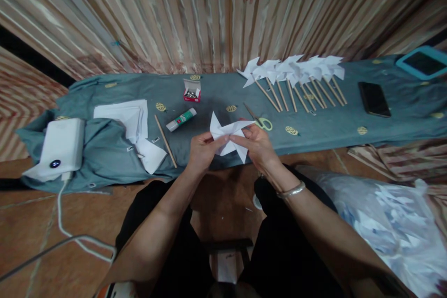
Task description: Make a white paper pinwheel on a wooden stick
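Note:
A white paper pinwheel with several pointed blades is held up over the front edge of the cloth. My left hand grips its left side, thumb pressed near the centre. From the right, my right hand pinches it, its thumb also at the middle. Just beyond my right hand lie scissors with pale green handles. Left of my hands are a glue stick, a wooden stick and a small open red box of shiny metal pieces.
Finished pinwheels on sticks lie in a row at the back right, near a dark phone and a blue-framed device. Paper sheets and a white power bank with a cable lie left. A plastic bag stands right.

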Available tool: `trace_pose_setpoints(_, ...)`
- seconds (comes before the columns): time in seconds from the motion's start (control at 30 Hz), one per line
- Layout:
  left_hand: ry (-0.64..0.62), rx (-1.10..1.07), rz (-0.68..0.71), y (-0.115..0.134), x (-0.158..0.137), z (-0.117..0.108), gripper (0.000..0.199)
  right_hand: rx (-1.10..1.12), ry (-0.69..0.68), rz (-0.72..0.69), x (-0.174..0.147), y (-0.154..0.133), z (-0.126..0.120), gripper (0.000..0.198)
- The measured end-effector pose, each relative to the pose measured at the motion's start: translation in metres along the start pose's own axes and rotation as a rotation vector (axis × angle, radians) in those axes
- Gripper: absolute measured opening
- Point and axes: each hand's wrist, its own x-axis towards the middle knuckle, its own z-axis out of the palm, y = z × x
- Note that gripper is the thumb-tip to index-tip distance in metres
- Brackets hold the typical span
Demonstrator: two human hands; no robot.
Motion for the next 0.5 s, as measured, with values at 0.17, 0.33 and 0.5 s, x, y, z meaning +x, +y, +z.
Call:
trace_pose_setpoints(0.17,-0.012,-0.018,0.006,-0.0031,0.0019,0.0026,0.035,0.008,-0.013,-0.008,-0.0009,-0.0031,-0.0020,0.064)
trace_pose_setpoints(0.33,-0.023,0.022,0.012,-0.0067,0.0028,0.0046,0.031,-0.006,-0.017,0.017,-0.0020,-0.0075,-0.0044,0.061)
trace_pose_setpoints(0.5,-0.031,0.034,0.009,-0.0084,0.0031,0.0042,0.030,-0.025,0.031,0.010,-0.0021,-0.0053,-0.0073,0.063)
